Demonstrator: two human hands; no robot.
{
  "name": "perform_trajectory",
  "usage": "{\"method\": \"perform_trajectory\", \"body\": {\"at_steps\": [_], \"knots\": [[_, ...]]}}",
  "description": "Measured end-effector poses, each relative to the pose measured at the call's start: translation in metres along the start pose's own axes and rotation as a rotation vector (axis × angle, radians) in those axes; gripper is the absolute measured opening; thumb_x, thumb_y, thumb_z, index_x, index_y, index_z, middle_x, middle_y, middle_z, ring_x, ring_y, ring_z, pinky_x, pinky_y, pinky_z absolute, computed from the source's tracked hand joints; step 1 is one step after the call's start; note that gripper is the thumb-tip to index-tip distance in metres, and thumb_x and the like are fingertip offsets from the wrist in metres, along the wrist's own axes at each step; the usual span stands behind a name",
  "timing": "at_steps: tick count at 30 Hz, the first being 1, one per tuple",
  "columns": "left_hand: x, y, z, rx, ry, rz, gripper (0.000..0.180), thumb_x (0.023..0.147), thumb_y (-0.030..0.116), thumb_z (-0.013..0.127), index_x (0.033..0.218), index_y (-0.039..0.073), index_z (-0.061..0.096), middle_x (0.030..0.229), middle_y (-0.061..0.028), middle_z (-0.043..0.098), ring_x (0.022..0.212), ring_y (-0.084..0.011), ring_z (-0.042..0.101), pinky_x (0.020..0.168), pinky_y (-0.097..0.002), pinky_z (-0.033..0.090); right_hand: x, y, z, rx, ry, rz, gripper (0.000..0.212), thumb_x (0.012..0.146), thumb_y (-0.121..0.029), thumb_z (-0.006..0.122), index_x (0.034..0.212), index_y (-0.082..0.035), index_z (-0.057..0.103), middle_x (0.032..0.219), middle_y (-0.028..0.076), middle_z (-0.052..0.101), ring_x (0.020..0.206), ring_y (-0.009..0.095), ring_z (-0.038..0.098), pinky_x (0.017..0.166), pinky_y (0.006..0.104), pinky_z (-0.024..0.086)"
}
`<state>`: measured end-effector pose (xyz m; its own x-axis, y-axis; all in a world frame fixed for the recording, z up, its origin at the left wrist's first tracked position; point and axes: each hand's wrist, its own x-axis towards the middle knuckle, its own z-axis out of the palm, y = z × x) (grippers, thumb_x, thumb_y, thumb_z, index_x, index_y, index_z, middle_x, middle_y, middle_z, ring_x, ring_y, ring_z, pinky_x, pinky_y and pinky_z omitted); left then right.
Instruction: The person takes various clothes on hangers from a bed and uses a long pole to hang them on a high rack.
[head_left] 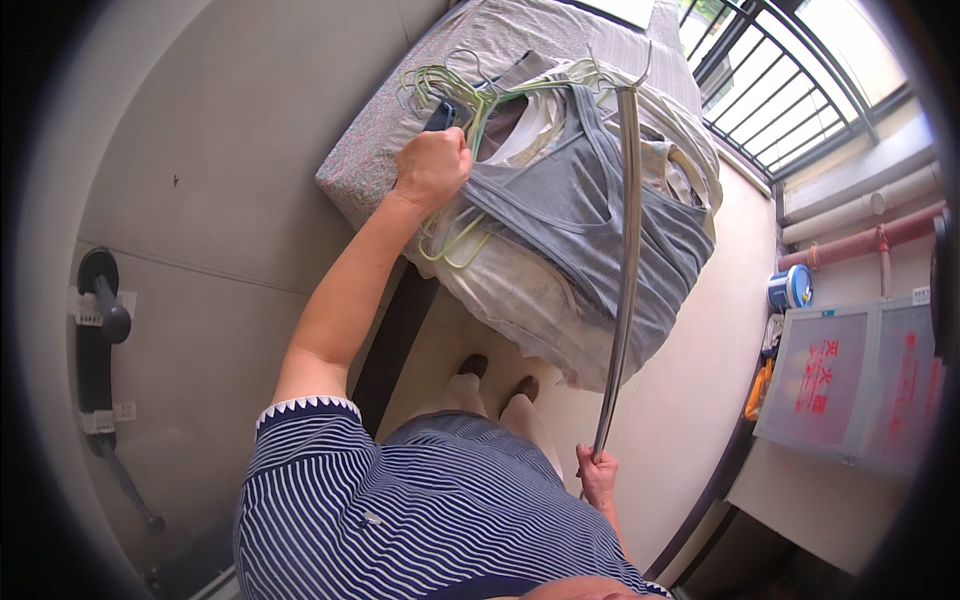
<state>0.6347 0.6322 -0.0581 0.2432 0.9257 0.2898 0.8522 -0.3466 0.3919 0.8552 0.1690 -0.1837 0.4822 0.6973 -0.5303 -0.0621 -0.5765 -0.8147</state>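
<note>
Gripping green hangers, left hand fisted; right hand clasps metal pole.

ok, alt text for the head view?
Seen from above, a person's left hand clutches green hangers with a grey vest over a laundry pile, while the right hand holds a long metal pole.

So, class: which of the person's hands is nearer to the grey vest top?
Left. The left hand grips the green hangers right against the grey vest top; the right hand holds the metal pole at its low end, well below it.
</note>
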Motion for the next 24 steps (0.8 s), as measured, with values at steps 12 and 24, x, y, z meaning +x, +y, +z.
{"method": "perform_trajectory", "body": {"at_steps": [12, 24], "knots": [[-0.001, 0.068, -0.035, -0.278, 0.348, 0.273, 0.009, 0.079, 0.014, 0.055, 0.081, 0.005, 0.057, 0.069, -0.0138, 0.059, 0.063, -0.0307, 0.058, 0.055, -0.0377, 0.044, -0.03, -0.01, -0.014, 0.118, -0.075, 0.028, 0.041, 0.078, -0.018, 0.065, 0.047, -0.008, 0.04, 0.046, -0.005, 0.04, 0.043, 0.003, 0.033, 0.037, 0.0216, 0.027], [-0.014, 0.231, -0.129, -0.375, 0.433, 0.608, 0.01, 0.079, 0.014, 0.057, 0.08, 0.004, 0.058, 0.063, -0.0138, 0.057, 0.056, -0.0269, 0.057, 0.052, -0.034, 0.043, -0.056, -0.02, -0.075, 0.226, -0.123, -0.08, 0.033, 0.08, -0.02, 0.061, 0.053, -0.009, 0.047, 0.046, -0.004, 0.043, 0.04, 0.005, 0.04, 0.036, 0.0211, 0.032]]}}
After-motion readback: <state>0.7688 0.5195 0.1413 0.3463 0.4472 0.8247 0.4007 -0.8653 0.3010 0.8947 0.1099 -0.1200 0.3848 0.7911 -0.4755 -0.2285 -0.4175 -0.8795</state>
